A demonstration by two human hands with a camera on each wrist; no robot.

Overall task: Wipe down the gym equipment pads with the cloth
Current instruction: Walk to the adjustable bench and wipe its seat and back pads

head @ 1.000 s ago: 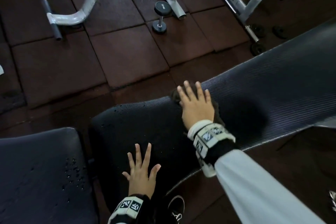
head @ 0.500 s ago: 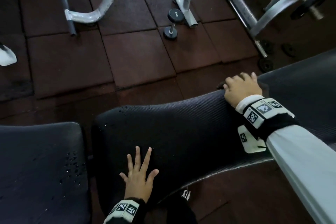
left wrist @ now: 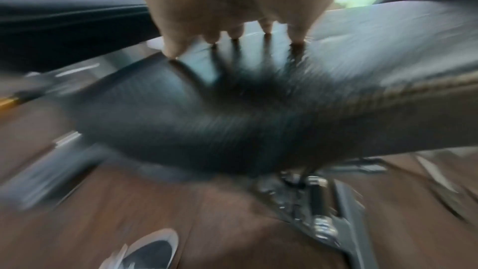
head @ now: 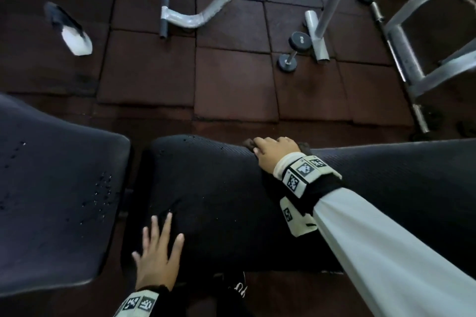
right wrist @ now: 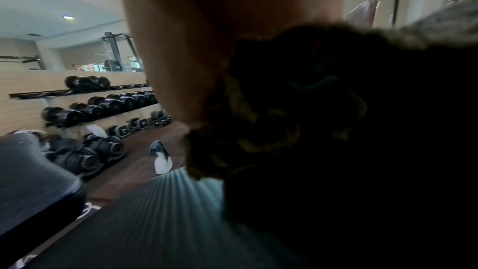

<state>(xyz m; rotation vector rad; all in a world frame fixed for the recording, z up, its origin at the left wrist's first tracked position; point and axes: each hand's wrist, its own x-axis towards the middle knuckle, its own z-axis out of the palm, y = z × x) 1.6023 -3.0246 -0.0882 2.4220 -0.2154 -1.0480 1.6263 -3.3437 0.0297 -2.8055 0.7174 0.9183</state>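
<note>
The long black ribbed bench pad (head: 373, 201) runs from the centre to the right edge. My right hand (head: 274, 152) lies on its far edge, fingers curled over the rim, and grips a dark bunched cloth (head: 248, 143) that peeks out on both sides. In the right wrist view the cloth (right wrist: 284, 99) is crumpled under the palm of my right hand (right wrist: 194, 48) on the pad (right wrist: 155, 222). My left hand (head: 159, 247) rests flat with fingers spread on the pad's near left end. The left wrist view is blurred but shows my left hand (left wrist: 232, 34) with straight fingers on the pad (left wrist: 181, 130).
A separate dark seat pad (head: 51, 201) with droplets sits to the left. On the brown rubber floor beyond are a small dumbbell (head: 293, 51), white machine frames (head: 206, 13) and a barbell rack (head: 401, 59). A white and dark object (head: 72, 33) lies at far left. A dumbbell rack (right wrist: 103, 105) lines the wall.
My right hand went from flat on the pad's top to curled over its far edge, sliding right and then back left with the cloth. The left hand stayed in place.
</note>
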